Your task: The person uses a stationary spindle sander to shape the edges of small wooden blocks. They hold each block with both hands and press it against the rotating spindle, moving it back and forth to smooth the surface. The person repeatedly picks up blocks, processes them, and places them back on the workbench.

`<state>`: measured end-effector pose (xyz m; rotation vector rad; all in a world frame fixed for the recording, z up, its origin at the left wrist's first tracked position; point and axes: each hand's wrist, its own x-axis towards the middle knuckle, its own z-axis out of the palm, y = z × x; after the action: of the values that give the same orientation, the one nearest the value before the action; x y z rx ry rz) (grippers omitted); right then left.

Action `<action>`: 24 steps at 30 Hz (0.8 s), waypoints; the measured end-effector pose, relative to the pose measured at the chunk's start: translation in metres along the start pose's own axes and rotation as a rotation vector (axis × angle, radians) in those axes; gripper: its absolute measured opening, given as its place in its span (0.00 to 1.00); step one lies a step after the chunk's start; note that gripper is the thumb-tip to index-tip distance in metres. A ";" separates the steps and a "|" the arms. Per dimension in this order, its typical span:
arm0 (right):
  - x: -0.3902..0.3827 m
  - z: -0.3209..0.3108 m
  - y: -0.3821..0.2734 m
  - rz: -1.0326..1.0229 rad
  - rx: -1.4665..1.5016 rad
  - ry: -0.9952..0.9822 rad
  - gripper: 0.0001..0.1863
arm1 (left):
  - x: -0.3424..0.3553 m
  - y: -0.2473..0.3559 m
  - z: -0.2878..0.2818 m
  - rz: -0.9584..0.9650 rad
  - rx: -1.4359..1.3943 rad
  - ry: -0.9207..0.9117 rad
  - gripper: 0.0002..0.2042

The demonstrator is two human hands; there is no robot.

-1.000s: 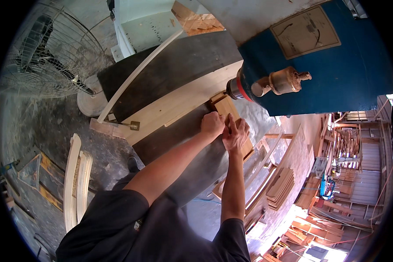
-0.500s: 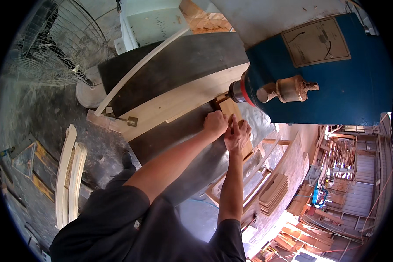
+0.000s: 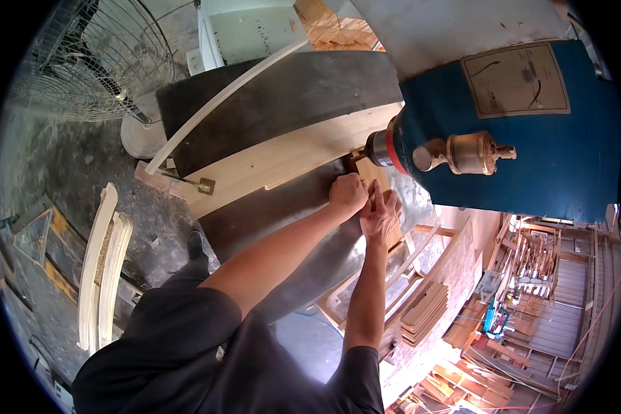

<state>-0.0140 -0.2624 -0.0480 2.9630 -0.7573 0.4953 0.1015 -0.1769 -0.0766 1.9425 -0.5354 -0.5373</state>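
Note:
A long pale wooden block point(image 3: 370, 172) lies on the dark machine table point(image 3: 276, 207), its far end beside the cutter chuck point(image 3: 377, 148) under the blue machine head. My left hand point(image 3: 348, 194) is closed in a fist on the block's left edge; its fingertips are hidden. Over the block's near part rests my right hand point(image 3: 381, 214), index finger stretched forward and the other fingers bent over the wood. The two hands almost touch. A pale wooden fence point(image 3: 283, 150) with a curved edge runs across the table, to the left of the chuck.
The blue machine head point(image 3: 504, 138) overhangs at the right, with a small metal fitting point(image 3: 470, 153) sticking out. A thin curved strip point(image 3: 221, 103) arches over the table. Left are a wire fan point(image 3: 110, 62) and curved wooden parts point(image 3: 103, 276). Stacked boards point(image 3: 424, 314) lie on the right-hand bench.
The view has turned slightly, so the machine head sits lower and farther right. Both hands keep the same hold on the block and look a little farther right in the picture.

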 end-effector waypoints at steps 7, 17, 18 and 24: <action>0.004 0.002 0.009 -0.021 -0.003 0.000 0.33 | 0.000 0.021 -0.013 -0.182 -0.134 -0.022 0.19; 0.010 0.008 0.020 -0.019 -0.017 0.019 0.33 | 0.003 0.029 -0.008 -0.182 -0.104 0.061 0.18; 0.010 0.008 0.020 -0.005 -0.013 0.011 0.33 | 0.003 0.029 -0.007 -0.187 -0.106 0.048 0.19; 0.010 0.009 0.021 -0.042 -0.032 0.062 0.32 | 0.001 0.031 -0.011 -0.188 -0.091 -0.011 0.21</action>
<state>-0.0126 -0.2865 -0.0544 2.9126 -0.6886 0.5637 0.1042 -0.1817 -0.0440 1.9145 -0.3305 -0.6798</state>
